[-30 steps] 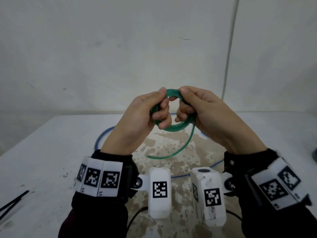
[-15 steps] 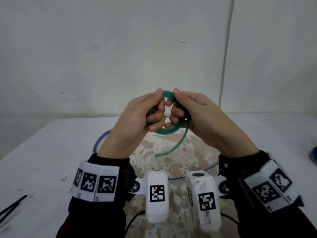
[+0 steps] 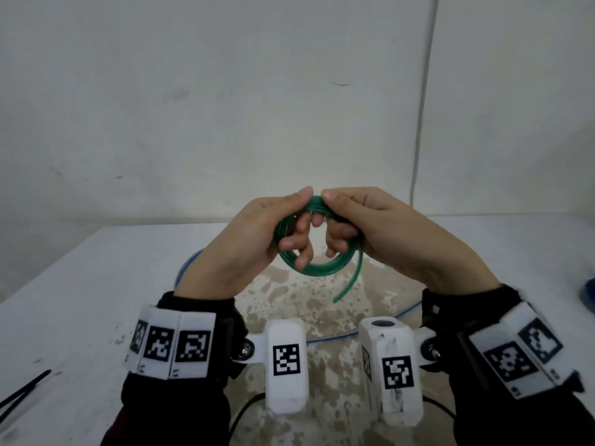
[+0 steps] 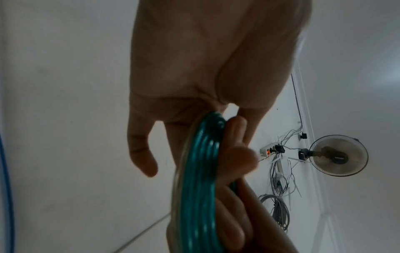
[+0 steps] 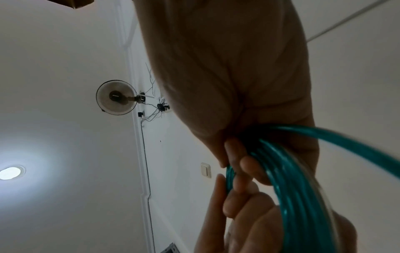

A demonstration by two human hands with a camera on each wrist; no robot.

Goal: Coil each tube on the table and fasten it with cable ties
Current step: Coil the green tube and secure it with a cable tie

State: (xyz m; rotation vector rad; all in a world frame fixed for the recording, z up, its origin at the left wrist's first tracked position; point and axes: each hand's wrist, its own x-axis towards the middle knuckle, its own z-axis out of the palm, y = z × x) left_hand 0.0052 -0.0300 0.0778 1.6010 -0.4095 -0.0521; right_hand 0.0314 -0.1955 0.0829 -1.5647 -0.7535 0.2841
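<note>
From the head view, the left hand and right hand are pinching the green tube coil above the desk; its loose tail is hanging shorter than a second ago, so coiling is nearly finishing. Cable ties are lying left of the coil, a blue tube beneath.

The left wrist view is showing several stacked loops under curled fingers.

The right wrist view is showing the tail leaving the grip.

Head view looks down and forward over the table; both wrist views look up, close, sharing the fan.
</note>
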